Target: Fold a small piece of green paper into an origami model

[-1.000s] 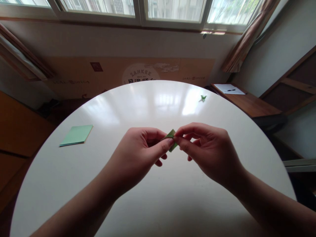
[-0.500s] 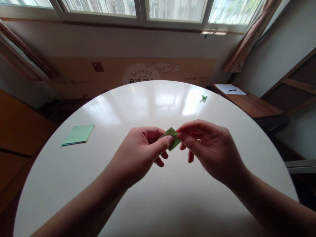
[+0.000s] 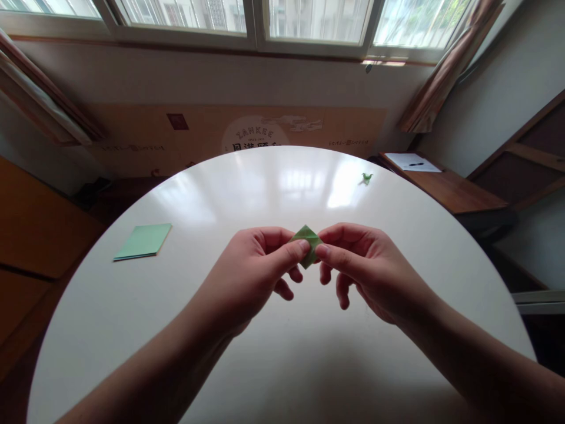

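One green folded paper [image 3: 308, 232] is positioned between the fingertips of the left hand [image 3: 247, 274] and the right hand [image 3: 373, 265], over the white table [image 3: 273, 371]. Orientation: diamond-shaped, one corner pointing away from the fingers, the opposite corner pointing toward the wearer. A crease crosses its face just beyond the left thumb tip.

Left fingers: thumb and index finger pinch the left part of the paper, thumb pad flat on the upper face. Right fingers: thumb and index finger pinch the right corner. On both hands, the lower fingers hang loosely curled, below the paper.

Surrounding items: a stack of pale green paper squares [image 3: 142, 240] lies well to the left of the left fingers. A small green folded figure [image 3: 366, 178] stands beyond the right fingers, near the far table edge.
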### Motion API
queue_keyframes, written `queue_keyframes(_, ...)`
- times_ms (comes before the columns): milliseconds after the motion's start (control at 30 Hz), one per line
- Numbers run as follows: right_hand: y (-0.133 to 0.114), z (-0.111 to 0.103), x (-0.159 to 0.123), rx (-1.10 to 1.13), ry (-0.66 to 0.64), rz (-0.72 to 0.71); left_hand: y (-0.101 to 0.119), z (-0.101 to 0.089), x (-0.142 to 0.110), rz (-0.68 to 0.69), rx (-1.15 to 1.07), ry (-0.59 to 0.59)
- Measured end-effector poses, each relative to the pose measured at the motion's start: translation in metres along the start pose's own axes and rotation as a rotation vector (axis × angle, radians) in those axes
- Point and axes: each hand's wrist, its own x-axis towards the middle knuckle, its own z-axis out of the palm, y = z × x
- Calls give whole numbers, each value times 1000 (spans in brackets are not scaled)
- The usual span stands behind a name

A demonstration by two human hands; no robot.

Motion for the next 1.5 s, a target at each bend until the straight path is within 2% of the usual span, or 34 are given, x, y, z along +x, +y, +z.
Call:
queue_keyframes(400, 7, 5, 2, 109, 85, 41, -2, 4, -2, 70, 178, 51)
queue_keyframes(567, 9, 8, 3, 184, 133, 76, -5, 8, -3, 53, 197, 48)
queue_keyframes(700, 9, 8, 3, 122, 165, 27, -8, 11, -1, 3, 143, 33)
queue_keyframes(933, 7, 9, 1, 91, 151, -32, -8, 8, 0, 3, 11, 101)
queue_keyframes(1033, 9, 11, 1, 40, 118, -15, -9, 8, 0, 23, 18, 109)
queue_keyframes(1267, 14, 12, 2, 73, 177, 2, -17, 12, -1, 77, 99, 81)
queue_keyframes(1500, 18, 11, 4, 48, 191, 0, -18, 10, 2, 52, 144, 61)
